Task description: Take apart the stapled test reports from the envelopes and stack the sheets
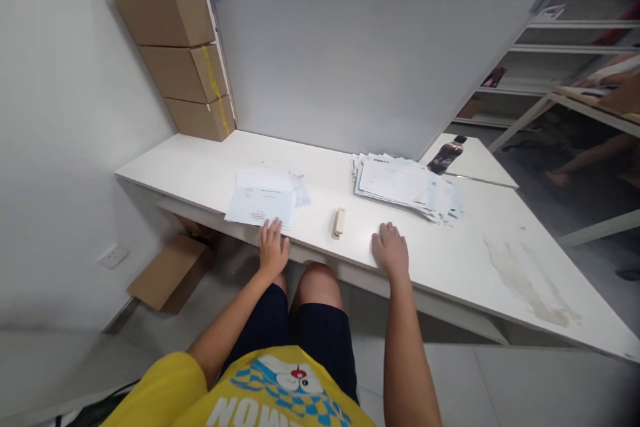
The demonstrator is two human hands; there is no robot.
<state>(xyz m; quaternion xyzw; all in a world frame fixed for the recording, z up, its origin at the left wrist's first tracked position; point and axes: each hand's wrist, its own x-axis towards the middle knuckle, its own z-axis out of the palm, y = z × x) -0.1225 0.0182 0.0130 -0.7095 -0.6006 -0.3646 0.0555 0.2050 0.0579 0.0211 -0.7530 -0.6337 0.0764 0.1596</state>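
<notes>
My left hand (pixel 273 248) rests at the table's front edge, fingers stretched over the lower edge of a printed paper sheet (pixel 265 202) with a red stamp. More light-blue papers (pixel 300 189) stick out from beneath that sheet. On the tabletop, my right hand (pixel 391 248) lies palm down with its fingers slightly bent and no object visible in it. Between the two hands stands a small cream stapler (pixel 339 223), touched by neither. Behind my right hand is a thick, uneven stack of papers (pixel 395 181).
A large whiteboard (pixel 370 67) leans at the back of the white table (pixel 320 170). Three cardboard boxes (pixel 177 67) are stacked at the back left. A dark drink bottle (pixel 447 155) lies behind the papers. Another carton (pixel 170 272) sits on the floor, and shelves (pixel 545 50) stand right.
</notes>
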